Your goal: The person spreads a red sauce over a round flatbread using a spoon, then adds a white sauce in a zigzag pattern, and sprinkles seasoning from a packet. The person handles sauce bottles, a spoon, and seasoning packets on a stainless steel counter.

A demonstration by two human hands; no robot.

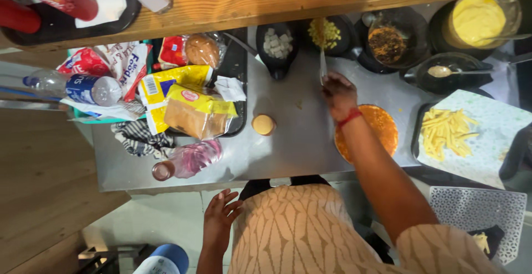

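My right hand (339,92), with a red thread at the wrist, reaches across the steel counter (293,141) and grips a slim utensil (322,58) whose tip points into a black bowl of yellow kernels (327,32). Just under my forearm lies a round base spread with orange sauce (379,130). My left hand (220,216) hangs below the counter's front edge beside my patterned top, fingers spread, holding nothing.
A black bowl of white cubes (277,44), a dark-spice bowl (388,44), a yellow-sauce jar (476,19) and a spoon bowl (443,72) line the back. Fries on paper (449,132) lie right. Snack packets (188,108), bottles (188,160) and a small round lid (264,124) crowd the left.
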